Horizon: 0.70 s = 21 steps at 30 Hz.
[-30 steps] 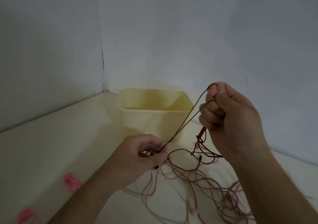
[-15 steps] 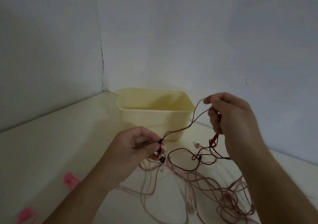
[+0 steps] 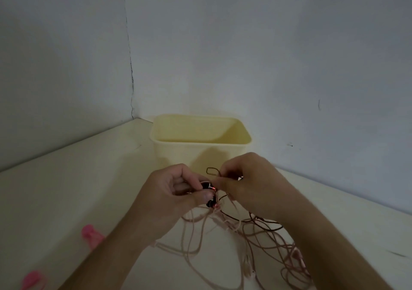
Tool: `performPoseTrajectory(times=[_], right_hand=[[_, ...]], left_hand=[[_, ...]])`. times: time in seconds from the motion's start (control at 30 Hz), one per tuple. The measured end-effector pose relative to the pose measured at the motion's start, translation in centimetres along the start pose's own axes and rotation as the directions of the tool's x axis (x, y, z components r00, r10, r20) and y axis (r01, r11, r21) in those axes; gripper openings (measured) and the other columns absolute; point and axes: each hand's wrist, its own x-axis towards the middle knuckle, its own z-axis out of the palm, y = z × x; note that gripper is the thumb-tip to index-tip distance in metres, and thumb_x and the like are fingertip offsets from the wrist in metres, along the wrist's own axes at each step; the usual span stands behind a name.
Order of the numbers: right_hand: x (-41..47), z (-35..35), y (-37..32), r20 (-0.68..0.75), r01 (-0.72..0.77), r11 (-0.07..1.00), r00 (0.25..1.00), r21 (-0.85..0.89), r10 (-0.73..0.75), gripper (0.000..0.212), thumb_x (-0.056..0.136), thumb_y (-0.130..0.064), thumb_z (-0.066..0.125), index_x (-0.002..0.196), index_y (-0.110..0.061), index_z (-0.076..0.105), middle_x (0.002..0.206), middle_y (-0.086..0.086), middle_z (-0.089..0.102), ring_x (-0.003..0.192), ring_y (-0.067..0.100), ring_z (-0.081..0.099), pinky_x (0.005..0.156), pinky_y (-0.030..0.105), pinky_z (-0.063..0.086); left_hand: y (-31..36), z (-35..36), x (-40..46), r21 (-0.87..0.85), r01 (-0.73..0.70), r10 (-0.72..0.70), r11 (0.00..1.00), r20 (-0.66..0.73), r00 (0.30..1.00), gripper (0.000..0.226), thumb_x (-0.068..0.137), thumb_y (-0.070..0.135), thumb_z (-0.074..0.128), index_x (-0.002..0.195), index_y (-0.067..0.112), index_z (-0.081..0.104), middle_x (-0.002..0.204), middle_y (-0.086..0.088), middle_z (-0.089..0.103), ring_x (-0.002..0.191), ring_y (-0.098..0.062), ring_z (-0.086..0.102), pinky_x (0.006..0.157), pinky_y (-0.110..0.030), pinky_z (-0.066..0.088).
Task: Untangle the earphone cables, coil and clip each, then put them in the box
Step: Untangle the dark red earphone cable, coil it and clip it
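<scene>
My left hand (image 3: pixel 176 194) pinches the dark red earphone cable near its black earbuds (image 3: pixel 209 202), just in front of the cream box (image 3: pixel 178 153). My right hand (image 3: pixel 249 185) meets it, fingers pinching the same dark cable (image 3: pixel 211 171), which loops up between the two hands. Below the hands the dark cable runs into a tangle with pale pink earphone cables (image 3: pixel 223 240) spread over the table. The box stands open at the back, and I see nothing inside it.
Two pink clips lie on the table at the left, one (image 3: pixel 90 234) near my left forearm and one (image 3: pixel 33 278) at the bottom edge. Grey walls meet in a corner behind the box. Pink cable trails toward the lower right.
My right hand has come down and left from its raised position to meet my left hand. The long taut stretch of dark cable has collapsed into a small loop between them.
</scene>
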Motion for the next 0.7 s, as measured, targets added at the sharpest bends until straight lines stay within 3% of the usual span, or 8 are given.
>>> performPoseTrajectory(times=[0.13,0.27,0.33,0.4,0.47,0.57,0.7], right_hand=[[-0.02,0.26,-0.13,-0.126,-0.002,0.995,0.992,0.104,0.015,0.031,0.097,-0.030,0.070,0.073,-0.011,0.071,0.073,0.010,0.066,0.054,0.007,0.048,0.054,0.023,0.041],[-0.26,-0.09,-0.37,-0.206,0.001,0.966,0.977,0.258,0.054,0.027,0.097,-0.027,0.072,0.071,-0.025,0.078,0.069,0.006,0.069,0.045,0.004,0.041,0.047,0.020,0.035],[-0.35,-0.37,-0.36,-0.212,0.000,0.920,0.973,0.392,0.090,0.035,0.099,-0.023,0.072,0.064,-0.026,0.077,0.054,-0.004,0.060,0.042,0.004,0.036,0.045,0.017,0.030],[-0.34,-0.52,-0.14,-0.217,0.001,0.877,0.969,0.480,0.118,0.041,0.101,-0.022,0.071,0.059,-0.026,0.073,0.045,-0.015,0.048,0.043,0.005,0.032,0.046,0.018,0.027],[-0.26,-0.36,0.03,-0.240,0.008,0.879,0.963,0.476,0.121,0.039,0.101,-0.022,0.071,0.062,-0.022,0.073,0.044,-0.018,0.049,0.041,0.006,0.036,0.049,0.018,0.028],[-0.16,0.00,0.06,-0.281,-0.002,0.922,0.952,0.388,0.120,0.030,0.098,-0.024,0.075,0.069,-0.022,0.080,0.063,-0.012,0.071,0.051,0.019,0.054,0.054,0.023,0.037],[0.01,0.42,0.11,-0.238,-0.044,0.946,0.963,0.320,0.126,0.022,0.095,-0.027,0.078,0.074,-0.027,0.083,0.079,-0.007,0.079,0.042,0.006,0.042,0.050,0.018,0.034]], left_hand=[[-0.06,0.03,0.03,0.058,0.026,-0.025,0.998,-0.016,1.000,0.018,0.078,-0.006,0.085,0.081,-0.001,0.067,0.096,-0.011,0.081,0.089,-0.025,0.079,0.078,-0.026,0.060],[0.29,-0.21,-0.06,0.130,0.101,-0.102,0.986,0.000,0.995,0.005,0.086,0.020,0.085,0.086,0.016,0.082,0.085,-0.009,0.080,0.077,-0.019,0.072,0.075,-0.031,0.053],[0.29,-0.36,0.02,0.152,0.131,-0.135,0.980,0.017,0.991,0.021,0.088,0.036,0.078,0.087,0.015,0.081,0.081,-0.010,0.078,0.072,-0.021,0.069,0.076,-0.039,0.051],[0.21,-0.28,0.05,0.189,0.134,-0.139,0.973,0.014,0.990,0.021,0.094,0.029,0.077,0.084,0.011,0.079,0.075,-0.009,0.075,0.065,-0.020,0.064,0.072,-0.040,0.049],[-0.05,-0.10,0.00,0.241,0.107,-0.108,0.965,-0.008,0.994,0.013,0.092,0.016,0.079,0.080,0.011,0.077,0.070,-0.008,0.073,0.060,-0.019,0.061,0.066,-0.039,0.050],[-0.34,0.00,-0.20,0.253,0.038,-0.038,0.967,-0.003,0.999,0.008,0.090,0.018,0.082,0.083,0.020,0.081,0.082,-0.004,0.077,0.070,-0.027,0.069,0.062,-0.037,0.055],[-0.27,0.06,-0.24,0.174,-0.016,0.011,0.985,0.027,1.000,0.019,0.089,0.028,0.067,0.081,0.017,0.080,0.087,-0.007,0.080,0.077,-0.020,0.075,0.061,-0.028,0.055]])
